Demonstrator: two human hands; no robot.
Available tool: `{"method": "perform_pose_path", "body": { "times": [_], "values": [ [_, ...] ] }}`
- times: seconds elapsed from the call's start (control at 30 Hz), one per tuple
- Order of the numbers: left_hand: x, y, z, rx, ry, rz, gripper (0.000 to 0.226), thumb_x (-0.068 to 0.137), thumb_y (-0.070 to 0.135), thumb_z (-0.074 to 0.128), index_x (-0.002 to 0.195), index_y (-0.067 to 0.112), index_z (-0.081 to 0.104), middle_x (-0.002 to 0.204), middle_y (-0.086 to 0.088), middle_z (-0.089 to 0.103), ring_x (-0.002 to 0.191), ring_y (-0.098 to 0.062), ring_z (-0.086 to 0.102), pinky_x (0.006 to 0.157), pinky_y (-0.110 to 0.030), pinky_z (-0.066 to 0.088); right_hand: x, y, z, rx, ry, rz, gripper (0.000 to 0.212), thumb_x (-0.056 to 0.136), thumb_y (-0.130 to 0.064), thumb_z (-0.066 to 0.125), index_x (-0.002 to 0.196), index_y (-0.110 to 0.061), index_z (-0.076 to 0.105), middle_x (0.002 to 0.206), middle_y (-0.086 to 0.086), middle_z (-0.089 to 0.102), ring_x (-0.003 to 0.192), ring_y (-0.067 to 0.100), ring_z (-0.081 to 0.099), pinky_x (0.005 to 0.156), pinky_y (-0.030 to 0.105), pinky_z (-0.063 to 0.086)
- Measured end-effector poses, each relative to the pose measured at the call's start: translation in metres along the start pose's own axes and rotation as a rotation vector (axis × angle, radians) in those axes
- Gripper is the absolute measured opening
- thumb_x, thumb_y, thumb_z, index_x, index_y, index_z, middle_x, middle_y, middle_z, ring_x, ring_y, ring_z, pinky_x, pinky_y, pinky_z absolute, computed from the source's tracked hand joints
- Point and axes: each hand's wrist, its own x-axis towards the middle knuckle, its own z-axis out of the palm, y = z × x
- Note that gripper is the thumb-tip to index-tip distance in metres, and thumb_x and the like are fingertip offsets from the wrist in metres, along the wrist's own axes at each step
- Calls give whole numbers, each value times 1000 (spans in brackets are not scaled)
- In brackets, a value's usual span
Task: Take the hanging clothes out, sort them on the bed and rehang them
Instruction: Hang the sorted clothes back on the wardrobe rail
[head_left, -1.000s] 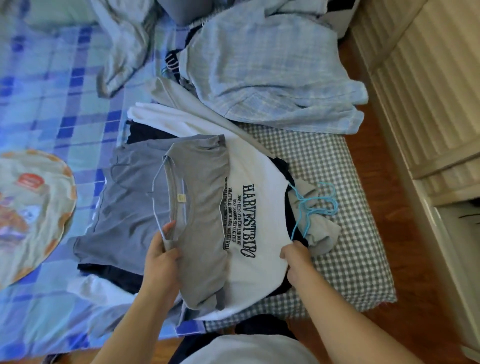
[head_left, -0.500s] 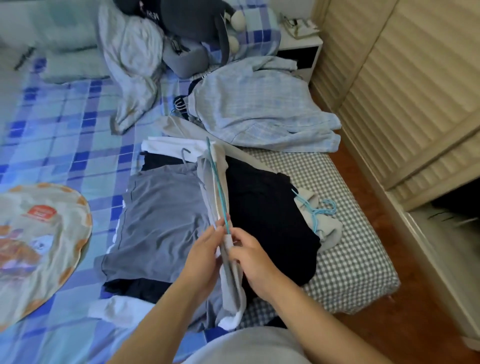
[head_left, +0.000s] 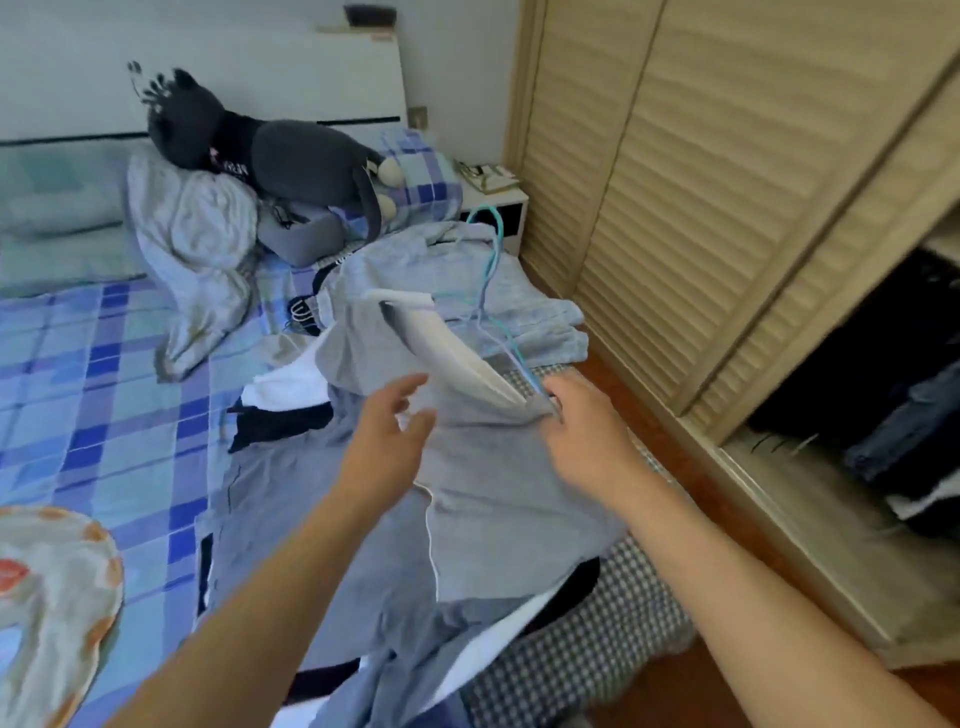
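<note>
My right hand (head_left: 584, 428) grips a light grey T-shirt (head_left: 493, 467) together with the blue wire hanger (head_left: 493, 291) inside it, lifted above the bed. The hanger's hook points up toward the wardrobe. My left hand (head_left: 389, 431) hovers with fingers spread just left of the shirt's white neck opening (head_left: 447, 348). Below lie a blue-grey shirt (head_left: 291, 525), dark and white garments (head_left: 280, 410) and a pale blue checked shirt (head_left: 519, 296) on the bed.
The blue plaid sheet (head_left: 104, 374) covers the bed, with a checked cloth (head_left: 623, 623) at its near corner. A grey plush cat (head_left: 270, 150) and crumpled bedding lie near the headboard. The slatted wardrobe (head_left: 701, 182) stands right, open, with dark clothes (head_left: 893, 415) inside. A nightstand (head_left: 493, 202) stands beyond.
The grey T-shirt on its hanger has been raised off the pile and swung right. My left hand has let go of it and now hovers. The view has tilted up toward the wardrobe.
</note>
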Motion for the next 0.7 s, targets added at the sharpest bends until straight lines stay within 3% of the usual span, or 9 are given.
{"method": "perform_pose_path", "body": {
  "times": [0.07, 0.17, 0.27, 0.33, 0.4, 0.5, 0.6, 0.7],
  "values": [
    [38, 71, -28, 156, 192, 292, 41, 97, 14, 60, 137, 22, 54, 131, 7, 46, 124, -13, 47, 111, -32, 38, 32, -25, -77, -82, 112, -172, 19, 79, -2, 51, 80, -20, 55, 85, -6, 48, 82, 24, 54, 69, 42, 44],
    [72, 193, -54, 344, 405, 697, 50, 94, 27, 59, 143, 19, 51, 141, -9, 45, 133, -27, 40, 116, -34, 29, 63, -67, -210, -213, 330, -313, 23, 81, 0, 58, 90, -19, 67, 84, -7, 51, 80, 16, 50, 65, 35, 35],
    [82, 300, -55, 535, 456, 917, 55, 94, 45, 44, 145, 22, 48, 133, -14, 56, 122, -35, 51, 107, -49, 38, 65, -98, -326, -301, 506, -393, 17, 81, -10, 63, 93, -16, 72, 80, 0, 57, 79, 25, 56, 63, 35, 34],
    [76, 359, -41, 534, 440, 978, 41, 101, 41, 42, 133, 21, 57, 117, -14, 61, 109, -38, 57, 93, -47, 43, 52, -100, -381, -326, 536, -386, 13, 82, -17, 65, 92, -20, 72, 78, -1, 59, 80, 24, 56, 64, 33, 33],
    [69, 403, -16, 532, 355, 987, 28, 105, 36, 43, 111, 19, 65, 99, -11, 61, 99, -38, 58, 80, -44, 44, 33, -87, -424, -357, 536, -350, 14, 85, -11, 70, 93, -23, 71, 82, -7, 57, 83, 18, 54, 70, 31, 37],
    [56, 447, 35, 447, -23, 966, 24, 101, 30, 56, 79, 20, 62, 67, 4, 52, 74, -28, 57, 62, -34, 36, 0, -43, -479, -498, 565, -284, 16, 87, -12, 72, 100, -21, 73, 84, -8, 56, 86, 17, 56, 73, 29, 38],
    [34, 476, 100, 189, -388, 888, 30, 88, 35, 73, 77, 10, 60, 64, 2, 51, 59, -14, 41, 55, -30, 28, -34, 14, -530, -575, 593, -182, 16, 90, -18, 69, 104, -24, 73, 87, -3, 58, 88, 18, 58, 77, 37, 44],
    [9, 501, 188, 8, -543, 832, 26, 91, 21, 73, 73, 15, 55, 59, 3, 50, 49, -9, 39, 48, -23, 28, -63, 66, -565, -641, 556, -56, 28, 93, -12, 61, 118, -22, 69, 98, 3, 60, 96, 22, 58, 85, 40, 46]
  ]
}}
